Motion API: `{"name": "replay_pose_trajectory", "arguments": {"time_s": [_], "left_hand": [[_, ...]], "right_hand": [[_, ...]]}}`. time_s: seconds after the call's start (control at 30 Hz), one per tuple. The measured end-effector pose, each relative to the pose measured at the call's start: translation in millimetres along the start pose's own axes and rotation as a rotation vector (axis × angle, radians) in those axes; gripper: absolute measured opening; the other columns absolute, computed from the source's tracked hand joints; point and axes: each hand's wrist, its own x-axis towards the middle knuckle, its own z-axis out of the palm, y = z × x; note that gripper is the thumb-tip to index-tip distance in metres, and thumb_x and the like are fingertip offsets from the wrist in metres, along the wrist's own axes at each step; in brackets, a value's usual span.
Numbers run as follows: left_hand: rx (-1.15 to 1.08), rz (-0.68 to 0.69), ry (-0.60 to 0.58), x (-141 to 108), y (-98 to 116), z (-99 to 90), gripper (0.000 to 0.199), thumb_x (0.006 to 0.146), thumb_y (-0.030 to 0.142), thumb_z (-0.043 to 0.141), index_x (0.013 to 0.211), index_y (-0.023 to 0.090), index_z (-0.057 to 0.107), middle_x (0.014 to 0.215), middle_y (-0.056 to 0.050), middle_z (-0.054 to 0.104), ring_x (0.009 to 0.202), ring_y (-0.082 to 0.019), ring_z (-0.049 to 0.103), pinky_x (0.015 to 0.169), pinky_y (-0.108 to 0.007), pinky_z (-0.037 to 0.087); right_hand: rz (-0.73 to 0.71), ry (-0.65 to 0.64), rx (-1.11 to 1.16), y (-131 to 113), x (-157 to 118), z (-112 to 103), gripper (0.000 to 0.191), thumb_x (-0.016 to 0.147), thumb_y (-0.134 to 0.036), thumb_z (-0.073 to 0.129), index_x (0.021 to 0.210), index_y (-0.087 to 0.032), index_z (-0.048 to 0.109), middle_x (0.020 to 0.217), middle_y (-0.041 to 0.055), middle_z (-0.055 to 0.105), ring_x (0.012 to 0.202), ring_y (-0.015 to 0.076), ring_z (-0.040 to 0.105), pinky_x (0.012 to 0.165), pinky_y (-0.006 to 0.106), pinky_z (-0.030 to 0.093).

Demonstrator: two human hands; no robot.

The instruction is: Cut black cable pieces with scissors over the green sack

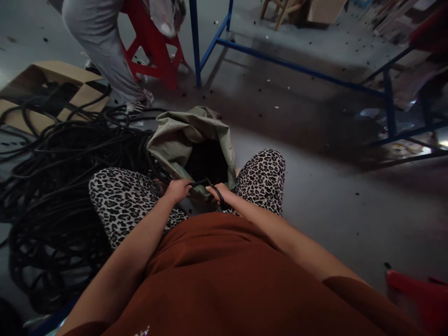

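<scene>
Between my knees stands an open grey-green woven sack (pixel 175 126), its inside dark with black contents that I cannot make out singly. My left hand (pixel 178 190) is closed on a black rubber strip (pixel 198 183) that reaches across the sack's near rim. My right hand (pixel 221 192) is closed round black-handled scissors (pixel 220 195), whose blades meet the strip's end above the sack mouth. Whether the blades are apart is too small to tell. A large tangled heap of black tubing (pixel 70 172) lies on the floor at my left.
At the far left a cardboard box (pixel 63 70) holds more black tubing. A person in grey trousers (pixel 101 42) is by a red plastic stool (pixel 150 42). A blue metal frame (pixel 273 58) crosses ahead. Small black bits lie scattered over the grey floor. Something red (pixel 416 289) is at lower right.
</scene>
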Motion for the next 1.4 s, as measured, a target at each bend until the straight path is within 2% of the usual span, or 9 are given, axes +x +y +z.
{"name": "replay_pose_trajectory", "arguments": {"time_s": [0.13, 0.33, 0.43, 0.57, 0.77, 1.0, 1.4], "left_hand": [[-0.007, -0.053, -0.007, -0.1, 1.1, -0.9, 0.033, 0.084, 0.032, 0.046, 0.112, 0.025, 0.063, 0.109, -0.003, 0.067, 0.101, -0.019, 0.061, 0.087, -0.025, 0.044], [-0.198, -0.131, 0.080, 3.2, -2.7, 0.4, 0.036, 0.085, 0.032, 0.045, 0.114, 0.021, 0.062, 0.114, -0.005, 0.065, 0.105, -0.019, 0.059, 0.093, -0.027, 0.043], [-0.301, -0.129, 0.138, 6.5, -6.7, 2.2, 0.036, 0.084, 0.031, 0.045, 0.114, 0.019, 0.062, 0.113, -0.004, 0.065, 0.106, -0.018, 0.059, 0.094, -0.026, 0.043], [-0.363, -0.111, 0.176, 8.5, -8.3, 2.7, 0.034, 0.083, 0.030, 0.046, 0.111, 0.019, 0.063, 0.110, -0.004, 0.066, 0.104, -0.018, 0.059, 0.094, -0.028, 0.044], [-0.397, -0.060, 0.140, 6.7, -5.9, 4.4, 0.035, 0.084, 0.031, 0.044, 0.110, 0.018, 0.063, 0.109, -0.005, 0.067, 0.105, -0.019, 0.059, 0.095, -0.029, 0.043], [-0.388, -0.015, 0.066, 5.4, -3.3, 2.5, 0.035, 0.083, 0.030, 0.044, 0.111, 0.020, 0.063, 0.111, -0.003, 0.066, 0.106, -0.017, 0.058, 0.097, -0.028, 0.042], [-0.359, -0.034, 0.038, 6.1, -0.4, 3.3, 0.036, 0.085, 0.029, 0.043, 0.114, 0.019, 0.061, 0.114, -0.003, 0.065, 0.108, -0.016, 0.057, 0.097, -0.027, 0.041]], "right_hand": [[0.005, 0.008, 0.041, 2.0, 1.6, -1.4, 0.046, 0.082, -0.055, 0.054, 0.068, -0.012, 0.060, 0.040, -0.0020, 0.047, 0.028, 0.0111, 0.047, 0.031, 0.019, 0.036], [0.059, -0.002, 0.210, 1.7, -0.9, -0.9, 0.053, 0.082, -0.063, 0.049, 0.091, -0.012, 0.058, 0.045, -0.0022, 0.051, 0.032, 0.0116, 0.050, 0.033, 0.019, 0.040], [0.043, -0.050, 0.256, -3.2, -6.7, -0.9, 0.052, 0.085, -0.062, 0.045, 0.097, -0.013, 0.056, 0.048, -0.0019, 0.053, 0.034, 0.0112, 0.052, 0.035, 0.019, 0.042], [-0.005, -0.094, 0.266, -10.0, -14.9, -1.1, 0.047, 0.086, -0.058, 0.046, 0.096, -0.013, 0.056, 0.049, -0.0024, 0.053, 0.036, 0.0090, 0.051, 0.034, 0.016, 0.040], [-0.043, -0.122, 0.254, -12.4, -17.5, -2.2, 0.046, 0.086, -0.058, 0.047, 0.093, -0.013, 0.056, 0.051, -0.0025, 0.053, 0.037, 0.0074, 0.050, 0.034, 0.014, 0.038], [-0.018, -0.131, 0.254, -14.1, -18.4, -2.8, 0.045, 0.087, -0.056, 0.046, 0.097, -0.014, 0.056, 0.052, -0.0023, 0.054, 0.037, 0.0076, 0.051, 0.035, 0.014, 0.040], [-0.037, -0.076, 0.210, -13.9, -16.8, -1.3, 0.042, 0.087, -0.055, 0.048, 0.084, -0.013, 0.056, 0.045, -0.0048, 0.048, 0.032, 0.0068, 0.046, 0.032, 0.014, 0.036]]}}
